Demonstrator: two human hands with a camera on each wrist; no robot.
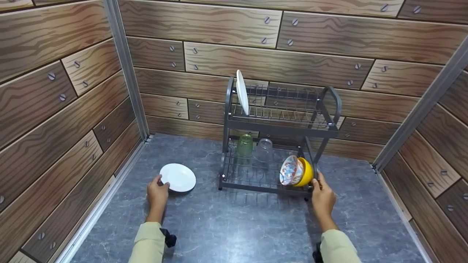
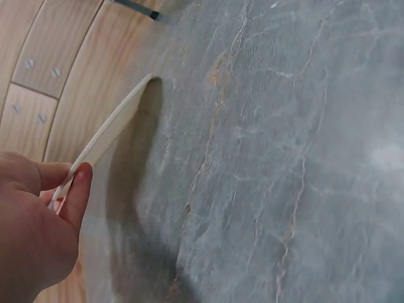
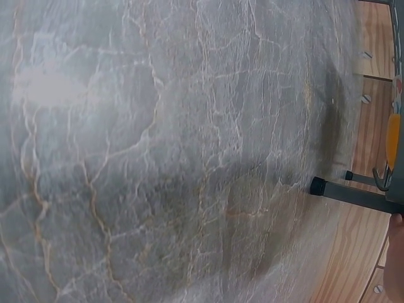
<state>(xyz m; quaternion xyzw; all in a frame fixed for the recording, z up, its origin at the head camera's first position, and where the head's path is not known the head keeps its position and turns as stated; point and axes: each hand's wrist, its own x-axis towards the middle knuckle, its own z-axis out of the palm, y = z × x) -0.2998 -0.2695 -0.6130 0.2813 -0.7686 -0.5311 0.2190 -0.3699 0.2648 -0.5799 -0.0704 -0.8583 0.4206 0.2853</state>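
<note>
My left hand (image 1: 158,193) pinches the near-left rim of a white plate (image 1: 180,178), thumb on top. In the left wrist view the plate (image 2: 110,136) shows edge-on, tilted, with its shadow on the grey surface beside it. My right hand (image 1: 323,197) grips the lower front right corner of a dark two-tier dish rack (image 1: 278,127); the right wrist view catches only part of the hand (image 3: 395,252) by the rack's leg (image 3: 353,195). Just inside that corner, a patterned bowl (image 1: 290,171) and a yellow bowl (image 1: 308,173) lean together on the lower tier.
Another white plate (image 1: 241,93) stands upright at the left end of the upper tier. A green glass (image 1: 245,145) and a clear glass (image 1: 264,150) sit upside down on the lower tier. Wood-patterned walls (image 1: 234,58) enclose the grey marbled surface (image 1: 219,223).
</note>
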